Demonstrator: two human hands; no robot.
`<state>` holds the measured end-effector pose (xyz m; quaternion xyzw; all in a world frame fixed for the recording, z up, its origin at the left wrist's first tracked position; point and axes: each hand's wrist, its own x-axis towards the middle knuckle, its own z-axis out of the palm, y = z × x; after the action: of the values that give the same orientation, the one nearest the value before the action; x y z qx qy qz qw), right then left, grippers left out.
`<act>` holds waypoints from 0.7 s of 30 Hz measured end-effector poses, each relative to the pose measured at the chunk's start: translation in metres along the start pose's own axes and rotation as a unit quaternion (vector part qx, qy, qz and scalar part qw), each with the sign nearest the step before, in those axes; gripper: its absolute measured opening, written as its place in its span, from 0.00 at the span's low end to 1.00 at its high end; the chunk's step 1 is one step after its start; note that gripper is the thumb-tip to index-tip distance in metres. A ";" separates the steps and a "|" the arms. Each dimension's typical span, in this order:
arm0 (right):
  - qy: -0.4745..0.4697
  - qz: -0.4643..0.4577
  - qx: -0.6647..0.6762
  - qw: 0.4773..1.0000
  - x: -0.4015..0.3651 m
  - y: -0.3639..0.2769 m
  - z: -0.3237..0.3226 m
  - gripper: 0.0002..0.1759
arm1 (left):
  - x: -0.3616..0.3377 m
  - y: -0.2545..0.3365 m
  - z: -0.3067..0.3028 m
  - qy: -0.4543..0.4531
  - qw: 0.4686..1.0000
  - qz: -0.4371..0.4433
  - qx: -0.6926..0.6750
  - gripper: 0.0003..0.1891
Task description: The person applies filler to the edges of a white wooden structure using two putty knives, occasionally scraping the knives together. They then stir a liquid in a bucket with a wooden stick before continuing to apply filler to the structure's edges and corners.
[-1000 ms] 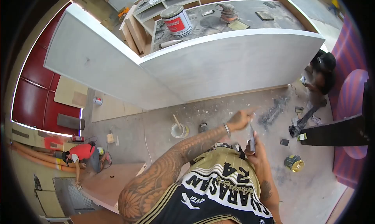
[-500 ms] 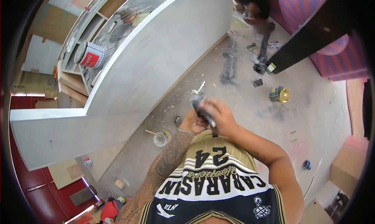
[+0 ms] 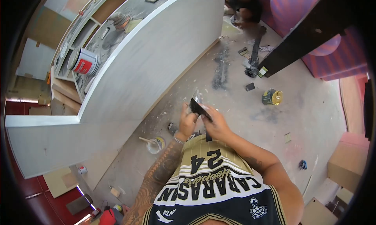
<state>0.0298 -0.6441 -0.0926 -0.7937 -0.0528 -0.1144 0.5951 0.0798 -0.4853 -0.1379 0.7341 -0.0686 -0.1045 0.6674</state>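
In front of my jersey, both hands meet around a thin black flat piece (image 3: 200, 108) with a straight edge. My right hand (image 3: 216, 123) is closed on its right end. My left hand (image 3: 188, 122) pinches it from the other side, thumb against its lower face. A pale, shiny patch (image 3: 197, 95), like a smeared blade, shows just beyond the black piece; its kind is too blurred to make out. Below and left of my hands, an open paint can (image 3: 156, 145) with a stick or brush handle across it stands on the floor.
A curved white counter (image 3: 156, 48) runs along the left, with a red-labelled can (image 3: 84, 62) behind its edge. A yellow-topped can (image 3: 272, 97) stands right, near a dark post (image 3: 297, 35). Another person (image 3: 243, 7) crouches at the back. Cardboard boxes (image 3: 348, 156) sit far right.
My hands have turned the black piece, so its flat face now shows. My left fingers have opened upward beside it. The whole view has shifted slightly left.
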 end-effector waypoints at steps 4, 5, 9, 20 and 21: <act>-0.050 0.080 0.045 0.994 0.011 -0.014 -0.011 0.23 | 0.015 -0.003 0.001 -0.086 0.989 0.070 -0.101 0.23; -0.085 0.106 0.054 0.989 0.010 -0.020 -0.015 0.22 | 0.015 0.023 0.010 -0.074 0.968 0.008 -0.240 0.24; 0.085 -0.056 -0.018 0.995 0.016 -0.019 0.010 0.21 | 0.009 0.032 0.020 -0.069 0.986 0.078 -0.128 0.20; 0.022 0.076 -0.047 0.996 0.034 0.013 0.021 0.13 | -0.015 0.005 0.015 0.007 0.993 -0.036 -0.116 0.17; -0.004 0.073 -0.059 0.996 0.030 0.013 0.021 0.13 | -0.013 -0.036 0.008 0.018 0.988 -0.042 -0.149 0.16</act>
<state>0.0645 -0.6290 -0.1027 -0.8299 0.0099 -0.0704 0.5534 0.0641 -0.4867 -0.1733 0.6305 -0.0094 -0.1288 0.7654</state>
